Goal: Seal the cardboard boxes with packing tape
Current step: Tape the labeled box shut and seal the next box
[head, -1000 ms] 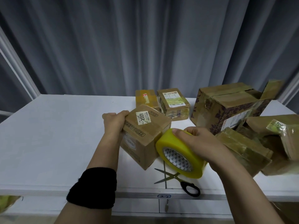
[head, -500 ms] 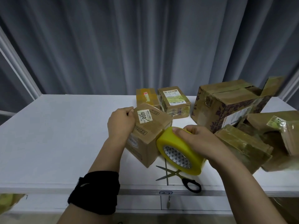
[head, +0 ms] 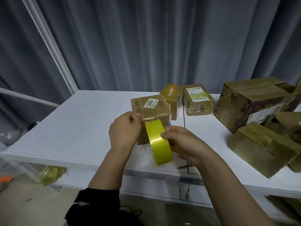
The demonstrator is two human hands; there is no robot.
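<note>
Head view: the small box (head: 150, 111), earlier tilted, now sits flat on the tabletop (head: 81, 128); the left hand (head: 124, 131) pinches a pulled tape end against its front edge while the right hand (head: 180, 142) has the yellow tape roll (head: 158, 141) in a closed grip, so sealing has begun. Its label reads "2001"

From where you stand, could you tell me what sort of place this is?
Probably a parcel-packing station: taped, labelled boxes crowd a white table, a yellow tape roll is in hand, and grey curtains hang behind.
</note>
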